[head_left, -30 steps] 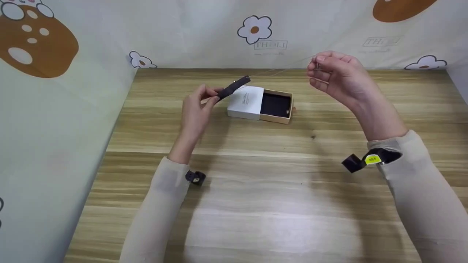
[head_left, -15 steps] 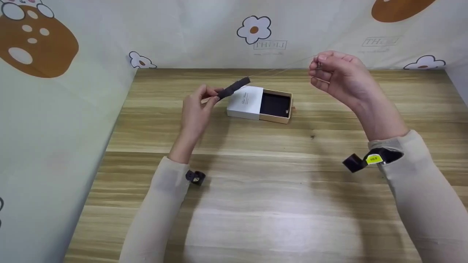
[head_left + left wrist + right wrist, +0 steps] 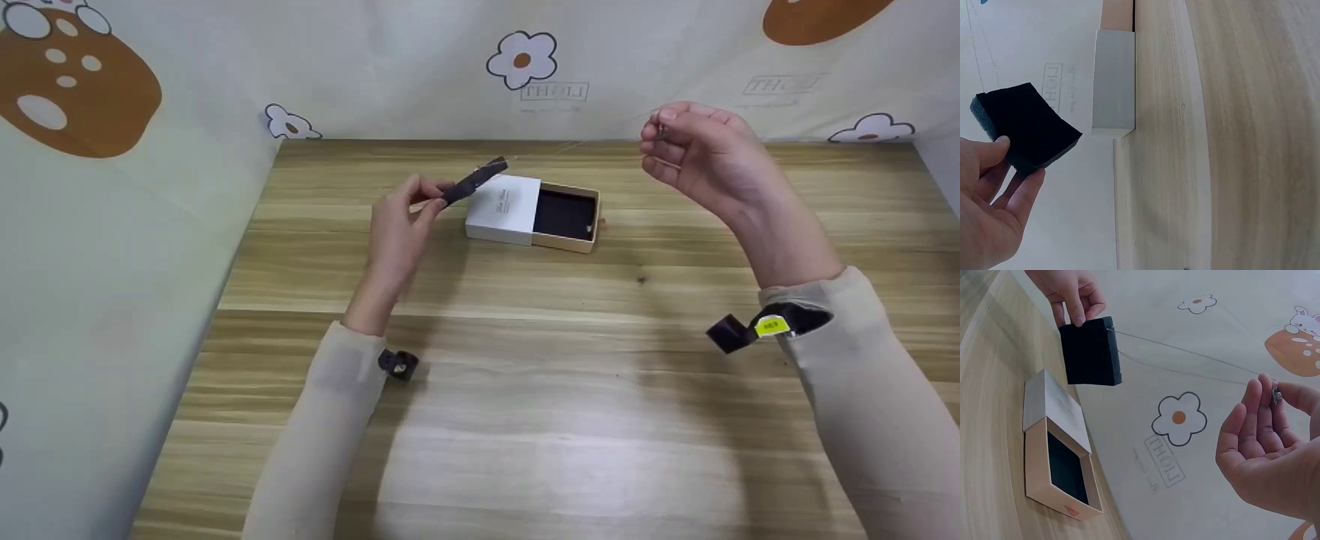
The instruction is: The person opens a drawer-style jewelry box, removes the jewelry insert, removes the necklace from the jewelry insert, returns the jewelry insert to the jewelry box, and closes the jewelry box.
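Observation:
My left hand (image 3: 399,229) pinches one edge of a black foam pad (image 3: 1030,126) between thumb and fingers, holding it tilted just above the box. From the pad's far edge two thin strands of a necklace chain (image 3: 1185,350) stretch across to my right hand (image 3: 709,157). There the thumb and fingertips pinch the chain's other end, where a small silver piece (image 3: 1276,396) hangs. Whether that piece is a pendant or a clasp I cannot tell. Below the pad lies a small box with a white sleeve (image 3: 501,214) and a drawer (image 3: 1039,475) partly pulled out.
The box rests on a wood-grain table (image 3: 510,337) near its back edge. Behind it hangs a pale cloth (image 3: 412,75) printed with flowers, which also covers the left side. Black lining (image 3: 1067,464) shows inside the drawer.
My right hand has shifted slightly right and up with the chain end. The left hand and the pad have edged slightly left. The box stays put.

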The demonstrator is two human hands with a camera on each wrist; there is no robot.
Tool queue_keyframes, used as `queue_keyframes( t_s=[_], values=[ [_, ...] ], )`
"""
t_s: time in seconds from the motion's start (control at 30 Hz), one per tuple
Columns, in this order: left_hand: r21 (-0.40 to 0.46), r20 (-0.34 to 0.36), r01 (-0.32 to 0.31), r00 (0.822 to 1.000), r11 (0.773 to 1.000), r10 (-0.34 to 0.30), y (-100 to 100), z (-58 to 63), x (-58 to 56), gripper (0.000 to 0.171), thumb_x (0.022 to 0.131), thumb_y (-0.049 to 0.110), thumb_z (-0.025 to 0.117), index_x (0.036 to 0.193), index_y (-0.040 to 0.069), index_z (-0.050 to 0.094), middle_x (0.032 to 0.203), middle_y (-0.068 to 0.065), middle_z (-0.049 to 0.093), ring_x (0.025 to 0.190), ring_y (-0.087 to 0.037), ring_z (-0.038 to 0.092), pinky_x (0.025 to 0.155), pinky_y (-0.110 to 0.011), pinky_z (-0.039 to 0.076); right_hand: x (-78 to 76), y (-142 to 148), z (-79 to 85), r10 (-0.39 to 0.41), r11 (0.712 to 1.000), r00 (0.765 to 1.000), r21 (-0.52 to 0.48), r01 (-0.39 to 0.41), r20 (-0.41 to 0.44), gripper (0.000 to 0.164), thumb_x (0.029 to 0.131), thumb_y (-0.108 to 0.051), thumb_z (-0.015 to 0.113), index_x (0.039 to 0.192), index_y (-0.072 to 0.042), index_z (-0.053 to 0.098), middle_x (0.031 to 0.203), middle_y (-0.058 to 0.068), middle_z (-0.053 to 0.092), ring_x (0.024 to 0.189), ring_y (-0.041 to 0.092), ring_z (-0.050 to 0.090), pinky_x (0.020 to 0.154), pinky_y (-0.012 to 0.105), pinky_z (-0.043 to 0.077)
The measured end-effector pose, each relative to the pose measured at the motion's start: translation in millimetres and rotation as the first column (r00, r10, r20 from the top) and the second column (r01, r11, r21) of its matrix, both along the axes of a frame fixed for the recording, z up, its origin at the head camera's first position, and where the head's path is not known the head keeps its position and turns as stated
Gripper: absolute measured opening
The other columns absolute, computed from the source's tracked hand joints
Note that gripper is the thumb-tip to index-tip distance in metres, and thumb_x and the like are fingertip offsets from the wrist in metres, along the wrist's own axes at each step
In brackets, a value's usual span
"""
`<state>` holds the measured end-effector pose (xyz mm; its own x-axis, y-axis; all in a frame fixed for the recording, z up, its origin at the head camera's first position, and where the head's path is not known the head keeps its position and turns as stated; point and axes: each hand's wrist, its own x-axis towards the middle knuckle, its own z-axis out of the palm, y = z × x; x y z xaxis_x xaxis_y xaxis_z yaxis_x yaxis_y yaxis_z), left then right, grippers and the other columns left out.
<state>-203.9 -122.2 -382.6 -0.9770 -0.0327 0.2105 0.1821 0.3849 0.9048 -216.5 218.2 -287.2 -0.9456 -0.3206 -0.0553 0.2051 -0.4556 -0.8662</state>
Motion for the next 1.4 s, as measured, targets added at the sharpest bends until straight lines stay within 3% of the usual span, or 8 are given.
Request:
queue_keyframes(
  t_s=[0.57, 1.4],
  values=[
    [0.012, 0.037, -0.021, 0.999, 1.000, 0.021, -3.0, 0.0, -0.2, 0.005, 0.095, 0.002, 0.063, 0.095, -0.002, 0.062, 0.120, -0.009, 0.073, 0.113, -0.019, 0.067, 0.094, -0.025, 0.057, -0.4, 3.1, -2.8, -0.018, 1.000, 1.000, 0.006, 0.018, -0.007, 0.021, 0.099, -0.003, 0.056, 0.082, -0.003, 0.069, 0.080, 0.007, 0.074, 0.075, 0.017, 0.069, 0.072, 0.027, 0.055],
    [0.022, 0.006, -0.009, 1.000, 1.000, 0.009, -1.8, -1.4, -1.0, 0.005, 0.094, 0.000, 0.063, 0.092, -0.004, 0.062, 0.116, -0.010, 0.074, 0.110, -0.020, 0.068, 0.093, -0.029, 0.058, -0.6, 8.4, -6.3, -0.043, 0.997, 0.999, 0.059, 0.044, -0.019, 0.024, 0.100, -0.005, 0.055, 0.081, -0.006, 0.070, 0.079, 0.003, 0.073, 0.075, 0.013, 0.067, 0.072, 0.025, 0.054]
  ],
)
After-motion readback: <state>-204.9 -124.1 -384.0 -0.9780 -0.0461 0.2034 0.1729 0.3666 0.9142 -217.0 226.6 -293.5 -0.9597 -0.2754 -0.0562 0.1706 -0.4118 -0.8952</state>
